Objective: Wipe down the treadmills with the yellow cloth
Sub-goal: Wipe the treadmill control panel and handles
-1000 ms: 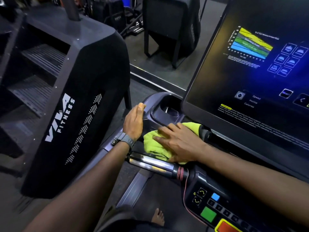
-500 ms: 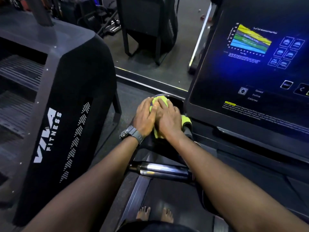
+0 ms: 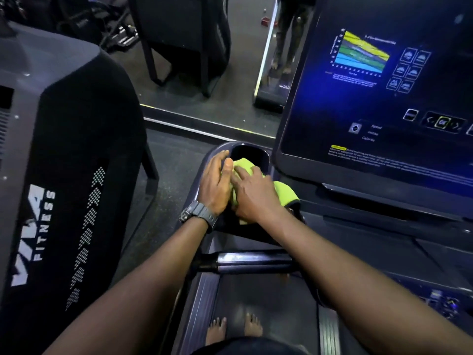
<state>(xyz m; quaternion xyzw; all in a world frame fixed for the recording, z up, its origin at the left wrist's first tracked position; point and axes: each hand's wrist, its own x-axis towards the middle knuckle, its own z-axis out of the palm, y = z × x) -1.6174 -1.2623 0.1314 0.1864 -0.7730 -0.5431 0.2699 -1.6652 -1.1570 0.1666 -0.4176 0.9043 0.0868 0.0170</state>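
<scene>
Cloth, soft and bunched yellow, sits at the rounded cup holder left of the glossy screen; right hand presses it, fingers spread, left hand flat beside.

Two hands, one yellow cloth, one treadmill screen, two bare feet

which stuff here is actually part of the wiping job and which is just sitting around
Part of the job:
- yellow cloth
- treadmill cup holder, being wiped
- left hand and right hand, both pressing on the cloth
- treadmill screen

Just around:
- Viva Fitness machine
- wristwatch
- handlebar grip
</scene>
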